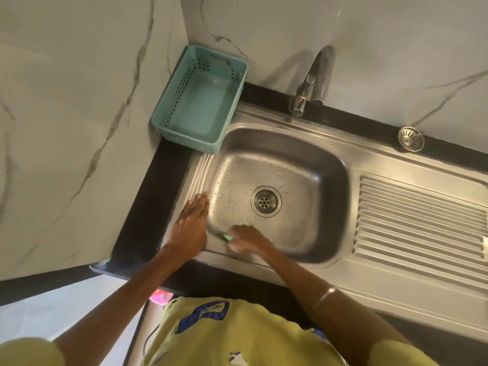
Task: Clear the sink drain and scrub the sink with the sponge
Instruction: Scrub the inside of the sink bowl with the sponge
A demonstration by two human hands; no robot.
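the left hand [192,228] lies flat on the left rim of the steel sink [327,167], fingers straight and pressed together, tips reaching the edge of the basin. the right hand [247,240] is down inside the basin at its near left corner, blurred, fingers curled over a green sponge [226,236] that peeks out at the hand's left side and sits against the basin wall; just how the fingers grip it cannot be told through the blur. the two hands are near each other, the sponge between them. the drain [265,201] sits in the middle of the basin floor, its holes open to view, with water drops scattered around it and up the left slope. a round metal strainer [411,139] rests on the far rim of the sink, well to the right of the tap [314,80], which stands at the far edge behind the basin. a teal plastic basket [200,99] stands in the far left corner, partly on the dark counter [148,196] and overlapping the sink's far left rim. a ribbed draining board [420,220] fills the right side of the sink. a thin bangle [324,297] circles the right forearm, and a yellow shirt [237,336] with blue print fills the near edge.
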